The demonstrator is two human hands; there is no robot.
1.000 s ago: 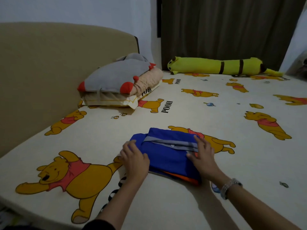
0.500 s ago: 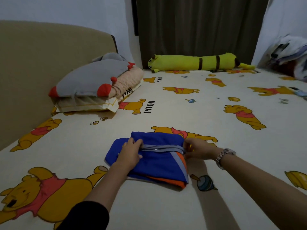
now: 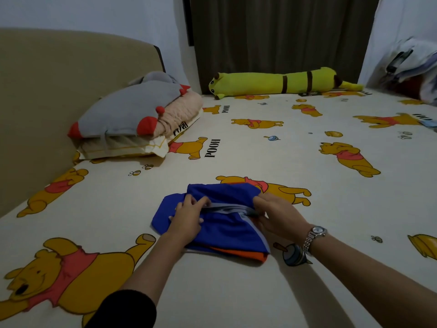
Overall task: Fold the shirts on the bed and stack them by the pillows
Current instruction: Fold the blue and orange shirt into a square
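Head view: a folded blue shirt with an orange underside and a grey collar band point(image 3: 220, 223) lies on the cartoon-bear bedsheet point(image 3: 236, 157) at lower centre of the frame. The left hand point(image 3: 189, 217) grips the shirt at its left, fingers curled onto the grey band; the right hand point(image 3: 276, 216), with a metal wristwatch point(image 3: 315, 235), pinches the band's right end. The bundle's long axis runs left to right between the two grips. The stacked pillows, grey with red corners on top point(image 3: 132, 121), sit at upper left, well apart. Judged from this, carrying the shirt there means moving up and left, the left hand being nearer.
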